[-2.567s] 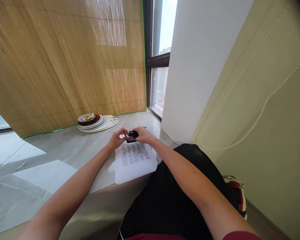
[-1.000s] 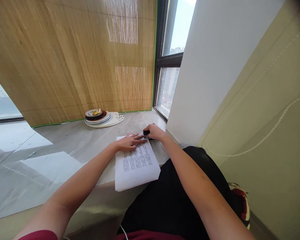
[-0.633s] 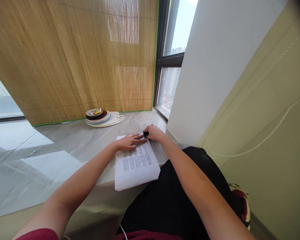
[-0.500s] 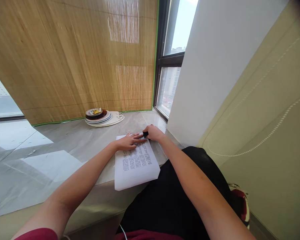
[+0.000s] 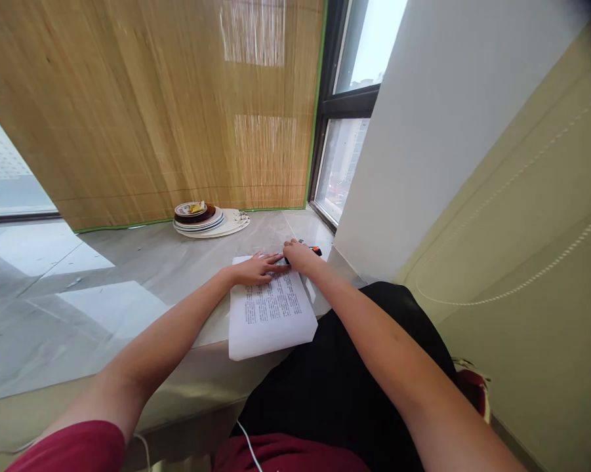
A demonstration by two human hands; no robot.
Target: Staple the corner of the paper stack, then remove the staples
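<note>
A printed sheet of paper (image 5: 268, 311) lies on the grey stone sill (image 5: 142, 275), its near edge hanging over the front. My left hand (image 5: 254, 269) rests flat on the sheet's far part, fingers stretched out. My right hand (image 5: 298, 254) is closed over a small black stapler (image 5: 286, 260) at the sheet's far right corner; most of the stapler is hidden under the fingers. Just beyond my right hand lies a small orange and black object (image 5: 315, 250).
A stack of plates (image 5: 201, 219) stands at the back of the sill under a bamboo blind (image 5: 152, 111). A window (image 5: 347, 124) and a white wall (image 5: 423, 118) close the right side. My lap in black cloth (image 5: 344, 373) is below the sill.
My left hand has left the stapler and now lies flat on the paper. My right hand brought the stapler down to the sheet's far right corner. The view shifted slightly.
</note>
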